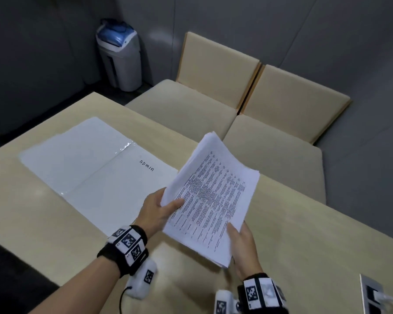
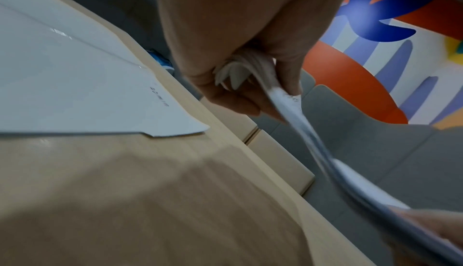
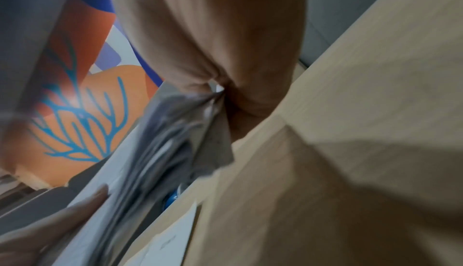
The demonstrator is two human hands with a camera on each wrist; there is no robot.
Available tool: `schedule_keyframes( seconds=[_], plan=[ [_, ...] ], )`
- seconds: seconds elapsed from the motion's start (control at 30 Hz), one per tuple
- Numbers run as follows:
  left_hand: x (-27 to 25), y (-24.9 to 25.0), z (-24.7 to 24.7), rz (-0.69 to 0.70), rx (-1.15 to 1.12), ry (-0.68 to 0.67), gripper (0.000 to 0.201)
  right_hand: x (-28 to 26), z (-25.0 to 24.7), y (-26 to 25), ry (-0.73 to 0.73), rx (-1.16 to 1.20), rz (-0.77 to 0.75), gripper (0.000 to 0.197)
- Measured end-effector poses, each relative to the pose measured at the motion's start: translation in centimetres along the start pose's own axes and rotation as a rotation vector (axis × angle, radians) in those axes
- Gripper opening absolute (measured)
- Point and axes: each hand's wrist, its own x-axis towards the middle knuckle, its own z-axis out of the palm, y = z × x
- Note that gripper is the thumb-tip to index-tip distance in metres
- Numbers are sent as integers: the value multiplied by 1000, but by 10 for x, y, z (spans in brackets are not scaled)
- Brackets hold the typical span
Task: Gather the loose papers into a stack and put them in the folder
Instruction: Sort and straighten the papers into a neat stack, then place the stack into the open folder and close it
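Note:
A stack of printed papers [image 1: 210, 196] is held in the air above the table's right half, tilted, with its far end raised. My left hand [image 1: 161, 209] pinches the stack's left edge, thumb on top. My right hand [image 1: 242, 248] grips its near right corner. The left wrist view shows my left hand [image 2: 240, 56] with the paper edges [image 2: 285, 107] bent between thumb and fingers. In the blurred right wrist view my right hand [image 3: 225, 62] clamps the sheets [image 3: 170, 131]. A white folder [image 1: 95, 168] marked ADMIN lies open flat on the table, left of the stack.
The light wooden table [image 1: 55, 234] has two beige cushioned seats [image 1: 247, 114] beyond its far edge. A grey bin with a blue lid [image 1: 120, 55] stands on the floor at the back. A socket plate with a cable [image 1: 374, 295] sits at the table's near right corner.

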Motion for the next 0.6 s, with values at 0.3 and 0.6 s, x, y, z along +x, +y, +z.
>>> schedule_keyframes(
  seconds=[0.3,0.6],
  plan=[
    [51,-29,-165,-142,217,194,28,0,105,-22,137,-93,-131,26],
    [141,-65,-365,-292,761,375,65,-2,233,22,80,64,151,27]
  ],
)
